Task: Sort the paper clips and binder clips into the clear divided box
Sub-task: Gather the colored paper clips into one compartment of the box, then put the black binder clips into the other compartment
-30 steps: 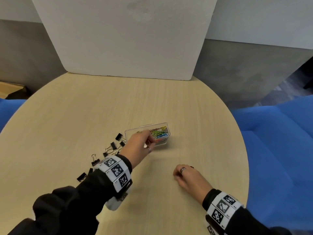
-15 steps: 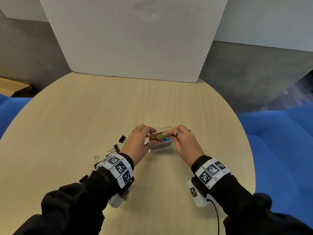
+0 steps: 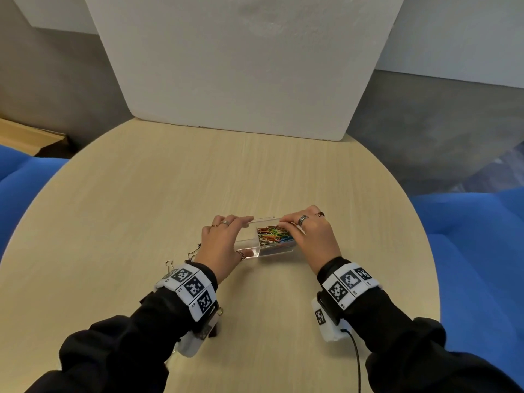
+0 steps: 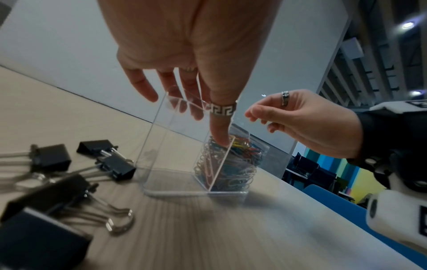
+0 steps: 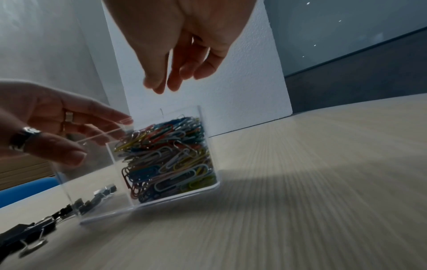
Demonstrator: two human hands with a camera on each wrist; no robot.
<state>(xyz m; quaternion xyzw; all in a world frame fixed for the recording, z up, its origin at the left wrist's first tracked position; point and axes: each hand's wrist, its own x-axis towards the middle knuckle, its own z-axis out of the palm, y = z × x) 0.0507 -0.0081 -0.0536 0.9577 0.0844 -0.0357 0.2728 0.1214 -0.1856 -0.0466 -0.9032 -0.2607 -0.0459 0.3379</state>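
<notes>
The clear divided box [image 3: 249, 245] stands in the middle of the round table. Its right compartment is packed with coloured paper clips [image 3: 273, 236]; the left compartment is bare. My left hand [image 3: 238, 236] grips the box's left end, fingers over the far wall and thumb on the near wall [image 4: 157, 146]. My right hand [image 3: 286, 225] hovers over the paper clips [image 5: 166, 155], fingers pointing down, nothing seen between them [image 5: 165, 85]. Black binder clips [image 4: 115, 164] lie on the table left of the box, mostly hidden behind my left wrist in the head view.
A white foam board [image 3: 241, 66] stands upright at the table's far edge. Blue seats [image 3: 482, 251] flank the table [image 3: 170, 194] on both sides. A cable runs from my right wrist unit [image 3: 355, 358].
My right hand left the near table surface and rose to the box's right compartment. My left hand stayed on the box's left end.
</notes>
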